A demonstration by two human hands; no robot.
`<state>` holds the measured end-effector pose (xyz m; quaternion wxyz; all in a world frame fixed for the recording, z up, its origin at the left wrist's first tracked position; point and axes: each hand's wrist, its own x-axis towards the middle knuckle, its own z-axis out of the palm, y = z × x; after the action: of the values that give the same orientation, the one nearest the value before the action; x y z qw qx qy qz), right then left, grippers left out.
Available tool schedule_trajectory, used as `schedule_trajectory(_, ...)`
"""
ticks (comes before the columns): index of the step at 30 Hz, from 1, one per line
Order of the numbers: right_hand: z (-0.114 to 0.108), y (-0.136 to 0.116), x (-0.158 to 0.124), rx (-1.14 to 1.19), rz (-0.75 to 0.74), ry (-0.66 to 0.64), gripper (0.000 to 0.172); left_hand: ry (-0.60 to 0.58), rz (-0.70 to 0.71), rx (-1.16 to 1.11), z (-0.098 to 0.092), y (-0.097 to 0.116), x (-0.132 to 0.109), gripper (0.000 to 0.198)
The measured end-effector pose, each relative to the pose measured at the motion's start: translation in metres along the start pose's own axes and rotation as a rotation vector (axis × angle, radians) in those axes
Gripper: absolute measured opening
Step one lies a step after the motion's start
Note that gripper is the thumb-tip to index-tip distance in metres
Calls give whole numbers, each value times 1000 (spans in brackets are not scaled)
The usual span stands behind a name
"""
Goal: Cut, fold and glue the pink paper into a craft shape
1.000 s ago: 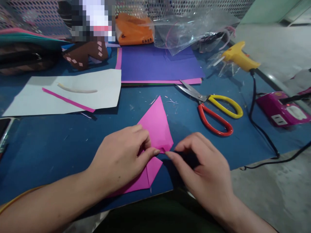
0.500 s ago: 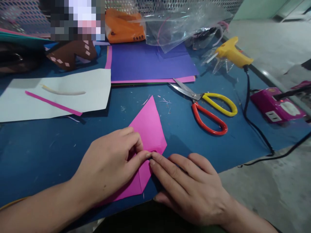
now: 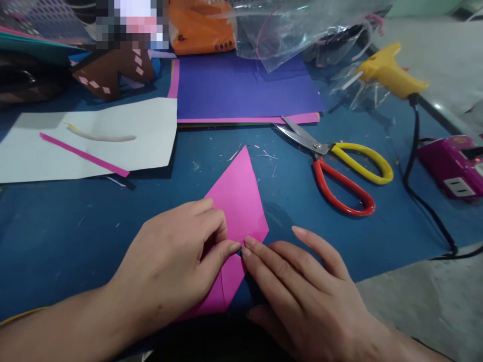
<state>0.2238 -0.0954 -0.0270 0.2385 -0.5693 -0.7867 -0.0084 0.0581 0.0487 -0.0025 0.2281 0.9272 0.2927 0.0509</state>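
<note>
Left grip (image 3: 173, 256) and right grip (image 3: 305, 291) are bare, with dark clothing (image 3: 207, 344) showing between the forearms (image 3: 75, 317).

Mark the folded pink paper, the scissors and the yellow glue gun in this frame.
Folded pink paper (image 3: 241, 208): head view, on its upper flat face.
Scissors (image 3: 316, 146): head view, on the metal at the pivot.
Yellow glue gun (image 3: 393, 72): head view, on its body.

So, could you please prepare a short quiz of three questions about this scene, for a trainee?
1. True or false: the pink strip lies on the white sheet.
2. What do the left hand and right hand both touch? A) glue gun; B) pink paper; C) orange bag.
3. Fill in: the scissors have one yellow handle and one ____ handle.

Key: 1. True; 2. B; 3. red.
</note>
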Motion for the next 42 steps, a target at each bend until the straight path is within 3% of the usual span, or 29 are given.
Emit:
schedule_trajectory(8, -3, 2, 0, 89, 29, -13, 36, -49, 32, -79, -11, -5, 0, 25)
schedule_trajectory(12, -5, 2, -4, 112, 22, -11, 38, 73, 183, 77, -11, -1, -17, 20)
schedule_trajectory(15, -5, 2, -5, 107, 13, -7, 39, 171, 365, 307, -1, 7, -34, 24)
schedule_trajectory(17, -3, 2, -4, 110, 15, -5, 39, 227, 414, 404, 7, 12, -41, 23)
schedule_trajectory(21, -3, 4, -4, 116, 7, 4, 38, 264, 429, 529, 13, 19, -46, 29)
schedule_trajectory(27, -9, 6, -12, 2, 67, 200, 23, 174, 366, 572, 11, 28, -50, 31)
schedule_trajectory(32, 0, 2, -2, -78, -57, 60, 30, 261, 368, 492, 22, 26, -52, 37)
schedule_trajectory(42, 3, -9, 14, -146, -149, -52, 38, 204, 377, 512, 21, 26, -51, 39)
